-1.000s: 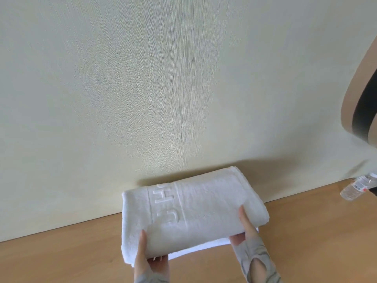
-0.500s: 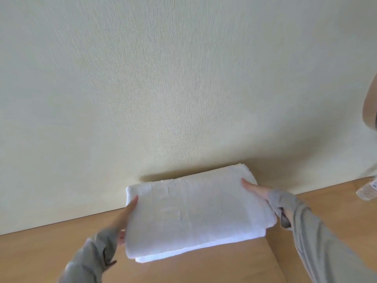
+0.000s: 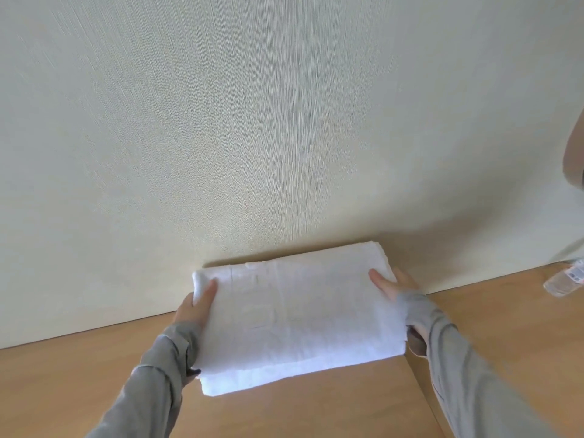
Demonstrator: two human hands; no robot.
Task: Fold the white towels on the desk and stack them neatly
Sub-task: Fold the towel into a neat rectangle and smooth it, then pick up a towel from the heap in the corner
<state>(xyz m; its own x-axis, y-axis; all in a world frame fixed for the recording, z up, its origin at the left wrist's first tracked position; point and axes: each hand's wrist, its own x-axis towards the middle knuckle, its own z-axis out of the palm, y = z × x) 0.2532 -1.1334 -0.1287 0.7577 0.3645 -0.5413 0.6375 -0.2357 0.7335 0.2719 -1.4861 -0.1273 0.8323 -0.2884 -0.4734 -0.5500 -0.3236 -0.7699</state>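
Left hand (image 3: 192, 308) and right hand (image 3: 392, 286), well apart, each clasp an end of the folded white towel (image 3: 294, 314) atop a lower towel (image 3: 252, 379) on the desk (image 3: 63, 368).

Domestic or hotel-like room: wooden desk (image 3: 63, 374) against a cream textured wall (image 3: 252, 121), folded white towels (image 3: 294, 314) stacked on it, plastic water bottle (image 3: 565, 281) at far right.

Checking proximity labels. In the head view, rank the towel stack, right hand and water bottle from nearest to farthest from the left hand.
From the left hand:
1. towel stack: in contact, the left hand holds its left end with the thumb on top.
2. right hand: across the stack, at its right end.
3. water bottle: far right of the desk, near the wall.
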